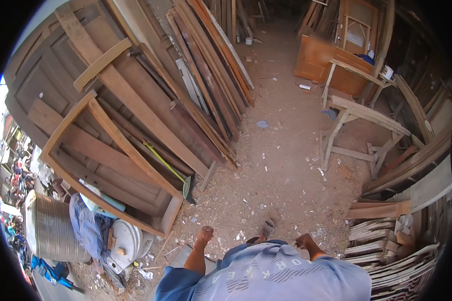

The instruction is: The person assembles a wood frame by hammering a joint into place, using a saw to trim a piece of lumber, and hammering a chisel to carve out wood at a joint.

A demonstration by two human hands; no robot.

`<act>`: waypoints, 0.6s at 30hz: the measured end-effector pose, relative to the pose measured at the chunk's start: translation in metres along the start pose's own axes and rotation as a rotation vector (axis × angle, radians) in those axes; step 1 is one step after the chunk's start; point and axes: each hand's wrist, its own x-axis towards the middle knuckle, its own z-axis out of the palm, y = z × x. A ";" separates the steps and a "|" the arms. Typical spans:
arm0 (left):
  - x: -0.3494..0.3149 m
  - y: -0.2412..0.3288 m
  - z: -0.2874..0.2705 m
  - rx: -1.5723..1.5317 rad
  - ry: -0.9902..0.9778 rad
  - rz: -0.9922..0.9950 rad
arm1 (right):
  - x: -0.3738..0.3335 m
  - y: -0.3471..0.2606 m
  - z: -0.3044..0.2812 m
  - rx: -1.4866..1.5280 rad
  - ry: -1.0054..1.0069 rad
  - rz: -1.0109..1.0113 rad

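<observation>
My left hand (204,235) hangs out ahead of my blue shirt (266,271), over the dirt floor. Its fingers look loosely bent and apart, and I see nothing in them. On the other side of my body is my right hand (302,241), small and in shadow, with the fingers too dark to make out. Neither hand touches anything that I can see. Nearest to the left hand is a wooden frame (173,215) leaning on old door panels. One foot (267,229) shows between my hands.
Leaning planks (206,65) line the left side, with a green-handled tool (165,163) among them. A metal drum (55,226) stands lower left. On the right are a wooden trestle (366,116), orange-brown panels (331,62) and stacked slats (381,251). Litter dots the dirt floor (281,145).
</observation>
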 end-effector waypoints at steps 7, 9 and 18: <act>0.098 0.065 0.101 0.506 -0.346 0.696 | 0.132 -0.093 -0.225 -0.614 0.785 -1.020; 0.072 0.073 0.066 0.349 -0.373 -0.281 | 0.123 -0.218 -0.211 -0.095 0.365 -0.345; 0.361 0.191 0.071 0.456 -0.451 -0.331 | 0.236 -0.226 -0.346 0.162 0.490 -0.292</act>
